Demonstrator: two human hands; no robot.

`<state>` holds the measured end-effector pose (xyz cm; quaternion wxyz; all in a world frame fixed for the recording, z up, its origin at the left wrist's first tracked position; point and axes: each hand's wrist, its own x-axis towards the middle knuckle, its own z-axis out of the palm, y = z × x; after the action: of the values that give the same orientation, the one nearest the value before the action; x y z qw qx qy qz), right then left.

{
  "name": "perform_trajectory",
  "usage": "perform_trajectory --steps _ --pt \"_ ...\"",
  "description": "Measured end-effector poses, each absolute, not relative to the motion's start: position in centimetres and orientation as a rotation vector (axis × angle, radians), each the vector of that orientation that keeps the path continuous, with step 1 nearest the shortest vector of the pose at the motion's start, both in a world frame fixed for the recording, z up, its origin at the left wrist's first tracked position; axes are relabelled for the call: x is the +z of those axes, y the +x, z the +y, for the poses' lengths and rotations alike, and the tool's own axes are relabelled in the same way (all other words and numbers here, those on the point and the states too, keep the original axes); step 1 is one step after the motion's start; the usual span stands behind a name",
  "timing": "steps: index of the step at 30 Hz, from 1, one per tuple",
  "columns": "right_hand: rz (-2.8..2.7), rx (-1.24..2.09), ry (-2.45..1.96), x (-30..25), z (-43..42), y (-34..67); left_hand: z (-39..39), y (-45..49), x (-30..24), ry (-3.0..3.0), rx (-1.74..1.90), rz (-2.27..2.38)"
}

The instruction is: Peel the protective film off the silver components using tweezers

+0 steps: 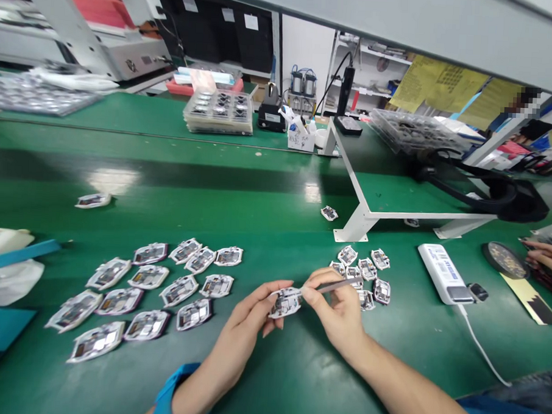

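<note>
My left hand (248, 315) is closed on a small white watch-like housing (285, 302) with electronic parts inside, gripping it by its left end. My right hand (338, 310) pinches grey metal tweezers (334, 285), whose tip is hidden at the fingertips by the housing's right end. Several similar housings (148, 276) lie spread in loose rows to the left. A tighter cluster of them (367, 269) sits just beyond my right hand.
A white box with a cable (444, 272) lies at right, near a round dark dish (505, 258). A white-legged stand (355, 226) rises beyond the cluster, carrying a black headset (469, 185). Another person's hand (548, 255) shows at the right edge. Stacked clear trays (218, 113) stand behind.
</note>
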<state>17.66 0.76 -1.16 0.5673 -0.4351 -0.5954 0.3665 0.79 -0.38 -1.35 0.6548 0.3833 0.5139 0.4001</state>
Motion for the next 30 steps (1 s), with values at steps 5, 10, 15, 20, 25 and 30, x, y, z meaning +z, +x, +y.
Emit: perform_trajectory --steps 5,10,15,20,25,30 --pt "-1.362 1.019 -1.058 -1.37 0.9 17.39 -0.52 0.79 -0.79 0.881 0.882 1.166" --pt "-1.261 1.228 -1.098 -1.38 1.06 17.35 -0.57 0.81 -0.56 0.919 0.874 1.171" --pt "-1.22 1.183 -1.131 -1.42 1.1 17.41 -0.58 0.75 -0.58 0.969 0.884 1.164" --pt "-1.237 1.106 -1.172 -1.43 1.01 17.38 -0.63 0.74 -0.63 1.021 0.885 1.173" --pt "-1.226 1.092 -1.175 -1.45 1.0 17.24 -0.56 0.75 -0.8 1.091 0.896 1.172" --pt "-1.158 1.148 -1.15 -1.66 1.1 17.1 -0.55 0.74 -0.65 1.158 0.892 1.159"
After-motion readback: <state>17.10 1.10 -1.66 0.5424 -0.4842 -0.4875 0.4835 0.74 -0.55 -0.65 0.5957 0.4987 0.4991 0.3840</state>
